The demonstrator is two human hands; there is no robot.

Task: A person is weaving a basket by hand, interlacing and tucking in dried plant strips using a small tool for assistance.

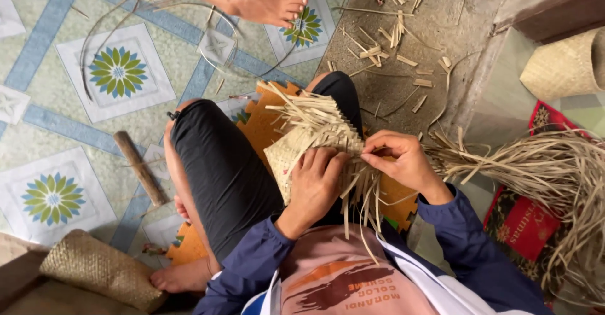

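A half-woven straw basket (pixel 301 140) rests on my lap between my knees, with loose flat strips sticking out in several directions. My left hand (pixel 317 184) lies flat over the woven body and grips it. My right hand (pixel 401 161) pinches a few of the loose strips (pixel 360 186) at the basket's edge, fingers closed on them. Long ends of the strips hang down over my shirt.
A bundle of dry straw strips (pixel 554 170) lies at my right. Cut scraps (pixel 384 40) litter the grey floor ahead. A wooden stick (pixel 140 167) lies on the tiled mat, a finished woven basket (pixel 94 268) at lower left, another (pixel 564 66) at upper right. Another person's bare foot (pixel 268 1) is at the top.
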